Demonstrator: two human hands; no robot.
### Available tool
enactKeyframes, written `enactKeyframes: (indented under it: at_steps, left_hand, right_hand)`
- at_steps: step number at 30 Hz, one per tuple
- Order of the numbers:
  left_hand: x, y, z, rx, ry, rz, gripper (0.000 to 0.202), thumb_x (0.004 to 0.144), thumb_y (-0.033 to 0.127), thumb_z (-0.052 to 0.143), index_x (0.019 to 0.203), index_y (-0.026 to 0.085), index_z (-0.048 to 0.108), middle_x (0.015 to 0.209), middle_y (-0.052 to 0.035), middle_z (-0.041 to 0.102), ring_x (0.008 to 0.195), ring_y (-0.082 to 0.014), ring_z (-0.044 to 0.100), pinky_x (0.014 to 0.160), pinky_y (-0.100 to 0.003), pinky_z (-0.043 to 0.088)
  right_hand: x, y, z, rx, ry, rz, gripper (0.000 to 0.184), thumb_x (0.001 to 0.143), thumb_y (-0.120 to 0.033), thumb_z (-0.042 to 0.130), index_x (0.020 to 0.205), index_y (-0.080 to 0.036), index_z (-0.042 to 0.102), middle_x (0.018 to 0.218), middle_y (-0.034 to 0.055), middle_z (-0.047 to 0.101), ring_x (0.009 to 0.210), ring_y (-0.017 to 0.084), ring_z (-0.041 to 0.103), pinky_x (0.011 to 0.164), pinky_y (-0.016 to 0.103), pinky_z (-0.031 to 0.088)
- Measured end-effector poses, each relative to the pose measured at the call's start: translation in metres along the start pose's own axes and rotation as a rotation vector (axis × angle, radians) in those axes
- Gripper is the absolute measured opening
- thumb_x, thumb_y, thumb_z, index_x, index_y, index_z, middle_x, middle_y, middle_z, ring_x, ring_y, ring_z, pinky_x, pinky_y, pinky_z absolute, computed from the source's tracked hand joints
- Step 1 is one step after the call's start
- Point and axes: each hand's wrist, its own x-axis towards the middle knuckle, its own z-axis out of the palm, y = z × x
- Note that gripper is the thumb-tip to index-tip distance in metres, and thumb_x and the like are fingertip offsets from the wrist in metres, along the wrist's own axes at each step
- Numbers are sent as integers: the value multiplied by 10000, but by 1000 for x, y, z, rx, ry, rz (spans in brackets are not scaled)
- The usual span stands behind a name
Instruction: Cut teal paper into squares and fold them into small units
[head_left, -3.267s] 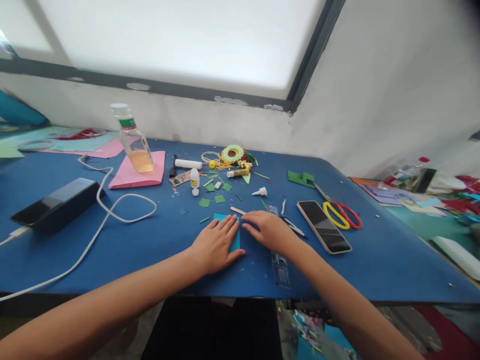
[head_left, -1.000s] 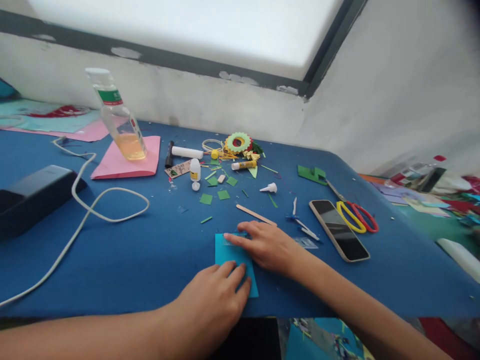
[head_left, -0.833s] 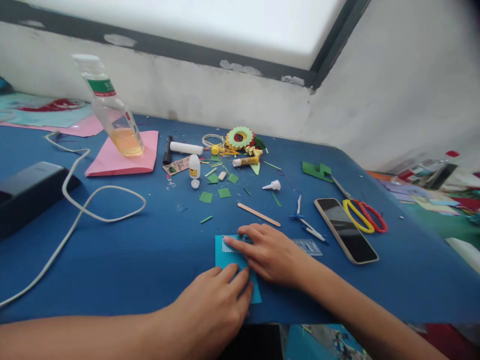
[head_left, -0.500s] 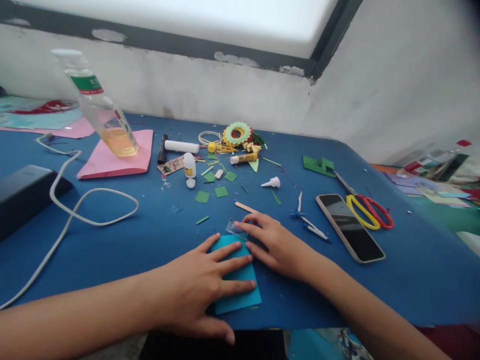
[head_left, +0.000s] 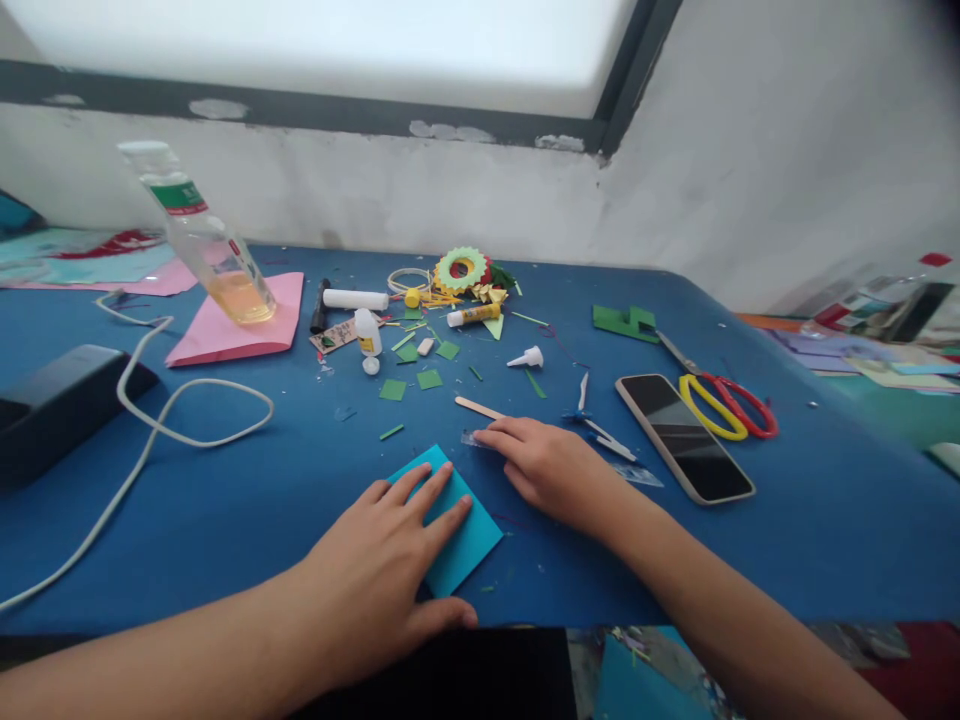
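My left hand (head_left: 401, 550) lies spread on a folded piece of bright blue paper (head_left: 469, 540) near the table's front edge. The paper sits at a slant, one corner toward the right. To the right, my right hand (head_left: 551, 465) has its fingers bent down over a clear plastic ruler (head_left: 637, 474), which shows at both sides of the hand; its middle is hidden. A wooden stick (head_left: 478, 407) lies just beyond those fingertips. Beside the right wrist is a compass (head_left: 609, 440) with white legs and blue parts.
Green paper scraps (head_left: 392, 389), a glue bottle (head_left: 367, 333), its nozzle cap (head_left: 527, 357) and a glue stick (head_left: 472, 315) lie farther back. A phone (head_left: 684, 437) and scissors (head_left: 724, 405) are at right. A bottle (head_left: 244, 295) stands on pink paper (head_left: 289, 310); a white cable (head_left: 225, 440) curls at left.
The blue paper has turned under my left hand, from nearly straight to slanted. My right hand and the ruler have come away from the paper, and the ruler has turned. The view has shifted slightly.
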Motion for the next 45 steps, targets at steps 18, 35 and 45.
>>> enactKeyframes:
  at_steps: [18,35,45]
  left_hand:
    - [0,-37,18,-175,225,544,325,895,130,352,1149,137,556,1194,-78,604,1179,-189,487,1021,-289,375]
    - [-3,-47,38,93,689,463,328,902,99,313,1022,71,617,1068,-115,652,978,-244,595,800,-337,510]
    - [-3,-48,39,71,635,435,330,911,107,305,1064,93,597,1129,-93,636,1060,-234,560,861,-326,486]
  right_hand:
    - [3,-37,17,47,49,-251,336,873,-129,419,1168,-43,556,1095,171,613,1001,239,570,871,368,500]
    - [-4,-5,-4,336,-163,36,326,806,-236,602,1129,-196,589,1134,104,576,1042,202,562,874,335,504]
    - [-6,5,-11,320,-202,68,278,826,-227,571,1099,-188,609,1023,87,589,965,184,576,813,296,515]
